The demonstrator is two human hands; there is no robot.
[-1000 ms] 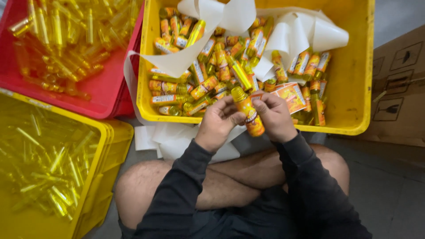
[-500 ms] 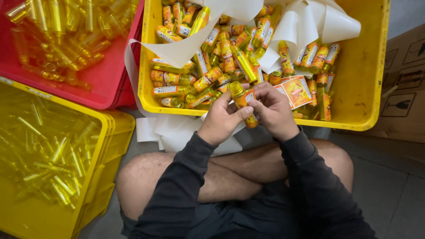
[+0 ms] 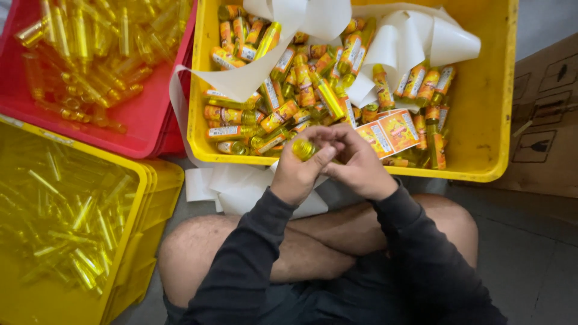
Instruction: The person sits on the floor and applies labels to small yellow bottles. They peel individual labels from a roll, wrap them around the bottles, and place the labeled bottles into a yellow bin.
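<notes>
I sit cross-legged with both hands together over my knees, at the front wall of a yellow crate. My left hand and my right hand jointly hold one small yellow bottle, its round gold end turned toward me. The rest of the bottle is hidden by my fingers. The crate holds several small yellow bottles with orange labels, a sheet of orange labels and curled white backing paper.
A red crate at upper left holds several clear yellow tubes. A second yellow crate at lower left holds more of them. White paper strips lie on the floor. A cardboard box stands at right.
The bottle in my hands has turned from lying sideways to pointing its gold end at me. My hands have drawn slightly closer together.
</notes>
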